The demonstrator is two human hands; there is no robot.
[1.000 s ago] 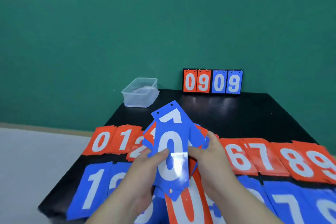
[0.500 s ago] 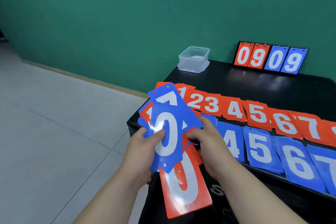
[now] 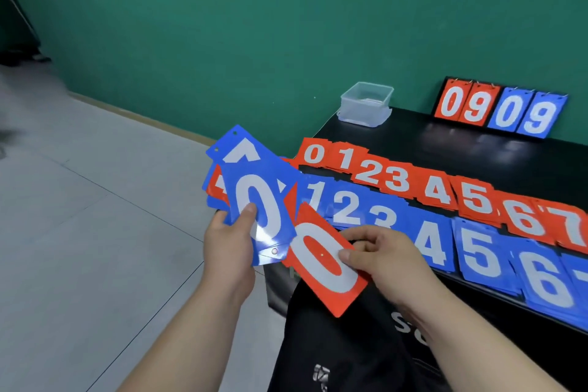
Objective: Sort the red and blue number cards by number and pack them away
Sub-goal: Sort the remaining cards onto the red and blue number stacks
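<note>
Left hand [image 3: 229, 243] grips a fanned stack of cards [image 3: 254, 200] beside the worktop [image 3: 477, 156], while right hand [image 3: 386, 256] pinches a red 0 card [image 3: 324, 259] by its edge; thin, glossy, probably slippery.

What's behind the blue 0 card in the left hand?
More cards, fanned: a second blue card pokes out above the blue 0 card, a red card at its left. The left hand holds them; their digits and count are mostly covered.

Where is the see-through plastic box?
In the head view, the clear box sits far left on the black table, left of the 0909 scoreboard.
</note>
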